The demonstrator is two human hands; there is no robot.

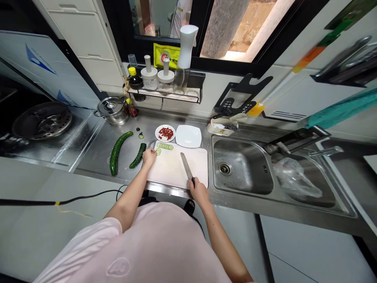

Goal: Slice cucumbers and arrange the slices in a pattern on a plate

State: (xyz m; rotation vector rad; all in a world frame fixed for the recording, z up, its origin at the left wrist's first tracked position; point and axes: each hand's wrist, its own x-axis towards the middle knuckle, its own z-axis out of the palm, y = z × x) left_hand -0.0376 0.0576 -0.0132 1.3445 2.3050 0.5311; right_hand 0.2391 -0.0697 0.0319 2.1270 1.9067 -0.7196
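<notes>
Our right grip holds the kitchen knife, our left grip, whose hold we cannot tell, sits by cucumber slices on the cutting board, and a nudge could scatter them

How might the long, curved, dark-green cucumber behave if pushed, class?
The long, curved, dark-green cucumber would probably rock or swivel rather than roll far, given its bend. Its glossy skin may make it slippery.

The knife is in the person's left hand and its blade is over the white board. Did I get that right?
Not quite. The head view shows the knife in the person's right hand, not the left hand. Its blade is over the white board, as you said.
</notes>
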